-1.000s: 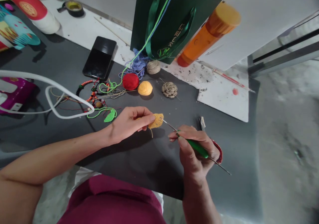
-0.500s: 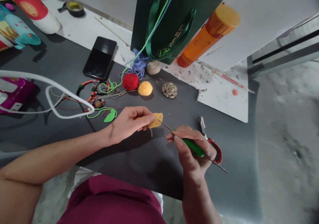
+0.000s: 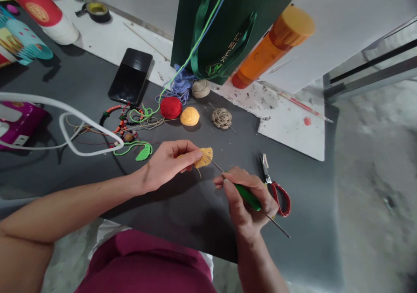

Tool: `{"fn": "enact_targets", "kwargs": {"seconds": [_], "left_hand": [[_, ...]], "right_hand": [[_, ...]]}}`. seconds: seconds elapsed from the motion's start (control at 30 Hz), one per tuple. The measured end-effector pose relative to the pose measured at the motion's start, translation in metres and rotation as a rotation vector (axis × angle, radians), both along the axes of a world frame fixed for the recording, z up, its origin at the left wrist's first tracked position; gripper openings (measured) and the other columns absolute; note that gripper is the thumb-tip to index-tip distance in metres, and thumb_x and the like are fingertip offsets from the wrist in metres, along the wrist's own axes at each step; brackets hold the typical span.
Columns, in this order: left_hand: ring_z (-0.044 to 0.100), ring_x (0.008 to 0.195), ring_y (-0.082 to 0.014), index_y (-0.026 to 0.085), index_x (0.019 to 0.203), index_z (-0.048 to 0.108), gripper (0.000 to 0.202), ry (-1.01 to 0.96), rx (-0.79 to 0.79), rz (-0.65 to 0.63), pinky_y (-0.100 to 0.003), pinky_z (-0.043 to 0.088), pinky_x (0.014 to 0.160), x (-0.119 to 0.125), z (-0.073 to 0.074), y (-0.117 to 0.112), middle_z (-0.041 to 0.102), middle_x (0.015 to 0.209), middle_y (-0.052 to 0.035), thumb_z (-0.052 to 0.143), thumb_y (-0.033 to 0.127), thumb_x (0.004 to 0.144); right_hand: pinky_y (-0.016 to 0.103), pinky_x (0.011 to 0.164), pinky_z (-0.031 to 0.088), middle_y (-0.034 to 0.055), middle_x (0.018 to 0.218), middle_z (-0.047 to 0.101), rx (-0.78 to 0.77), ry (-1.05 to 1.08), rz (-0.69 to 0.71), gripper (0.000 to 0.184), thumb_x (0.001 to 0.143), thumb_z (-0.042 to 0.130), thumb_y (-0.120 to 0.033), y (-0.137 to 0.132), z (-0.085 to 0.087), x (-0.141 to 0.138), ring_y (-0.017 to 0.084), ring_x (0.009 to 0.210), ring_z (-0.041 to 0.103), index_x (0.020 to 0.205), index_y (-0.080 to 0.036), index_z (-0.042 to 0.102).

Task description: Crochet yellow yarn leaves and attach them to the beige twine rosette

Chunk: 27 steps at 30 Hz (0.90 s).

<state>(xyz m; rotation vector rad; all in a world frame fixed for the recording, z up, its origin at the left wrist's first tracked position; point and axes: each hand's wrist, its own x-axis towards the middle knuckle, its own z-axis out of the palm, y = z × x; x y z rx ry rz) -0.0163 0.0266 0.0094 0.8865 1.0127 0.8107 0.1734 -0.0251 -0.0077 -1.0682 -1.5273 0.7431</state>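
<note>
Left hand [image 3: 166, 165] pinching yellow crochet piece [image 3: 204, 157]; right hand [image 3: 247, 195] gripping crochet hook [image 3: 249, 197]; centre of frame.

Left thumb and forefinger are pressing narrowly on the piece's left edge, holding it over the dark mat [image 3: 195, 215]. The right hand is wrapping shut round the hook's green handle, and the steel tip is meeting the piece's lower right edge. The piece is looking light, soft and floppy, likely to stretch or unravel if tugged, so it is best pinched flat near the worked edge. The hook is looking thin, stiff and slick, best taken by the handle. Red-handled scissors [image 3: 276, 189] are lying just right of the right hand. A red yarn ball [image 3: 170, 107] and a yellow yarn ball [image 3: 190, 116] are sitting above centre.
</note>
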Motion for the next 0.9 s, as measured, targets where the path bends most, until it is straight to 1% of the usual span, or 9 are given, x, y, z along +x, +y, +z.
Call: {"fn": "enact_targets", "kwargs": {"seconds": [0.13,0.27,0.47,0.67,0.77,0.9], "left_hand": [[0.043,0.056,-0.0073,0.016,0.07,0.06,0.027,-0.012,0.001,-0.004,-0.023,0.032,0.054,-0.0012,0.0,-0.0002,0.054,0.062,0.0041,0.068,0.039,0.082],[0.044,0.056,-0.0075,0.016,0.07,0.061,0.027,-0.012,0.0,-0.004,-0.024,0.032,0.054,-0.0015,0.0002,-0.0002,0.054,0.062,0.004,0.068,0.039,0.082],[0.043,0.055,-0.0074,0.016,0.07,0.06,0.027,-0.017,-0.004,0.012,-0.024,0.031,0.053,-0.0013,0.0002,-0.0004,0.054,0.062,0.004,0.069,0.039,0.082],[0.044,0.056,-0.0072,0.016,0.071,0.062,0.027,-0.018,-0.004,0.033,-0.023,0.032,0.053,-0.0005,0.0,-0.0012,0.055,0.063,0.0037,0.07,0.038,0.082],[0.044,0.056,-0.0069,0.016,0.07,0.061,0.027,-0.048,-0.012,0.033,-0.023,0.032,0.053,-0.0002,-0.0002,-0.0012,0.055,0.063,0.0034,0.071,0.038,0.082],[0.042,0.054,-0.0067,0.016,0.068,0.059,0.029,-0.095,-0.023,0.027,-0.023,0.03,0.052,0.0002,-0.0011,-0.0007,0.052,0.061,0.0043,0.07,0.039,0.083]], "right_hand": [[0.031,0.057,0.057,-0.0004,0.075,0.077,0.028,-0.075,-0.071,0.017,0.089,0.067,-0.01,-0.0014,-0.0007,0.0015,0.015,0.06,0.071,0.098,-0.023,0.073],[0.03,0.056,0.056,-0.0005,0.076,0.077,0.004,-0.048,-0.034,0.016,0.09,0.066,-0.011,-0.0016,-0.0005,0.0021,0.015,0.06,0.071,0.098,-0.024,0.072],[0.029,0.058,0.056,-0.0005,0.076,0.077,-0.012,0.033,0.005,0.022,0.089,0.066,-0.007,0.0001,0.0,0.0002,0.014,0.063,0.07,0.101,-0.023,0.073],[0.03,0.057,0.056,0.0004,0.076,0.077,-0.034,0.005,0.001,0.021,0.089,0.066,-0.007,-0.0004,0.0011,0.0,0.015,0.063,0.07,0.101,-0.023,0.073],[0.029,0.059,0.056,0.0004,0.077,0.078,-0.019,0.009,0.002,0.023,0.089,0.065,-0.005,-0.0011,0.0001,-0.0003,0.014,0.063,0.07,0.102,-0.023,0.073],[0.029,0.059,0.057,0.0003,0.078,0.078,0.013,-0.01,0.001,0.023,0.088,0.065,-0.005,-0.0009,-0.001,-0.0008,0.014,0.063,0.07,0.1,-0.023,0.072]]}}
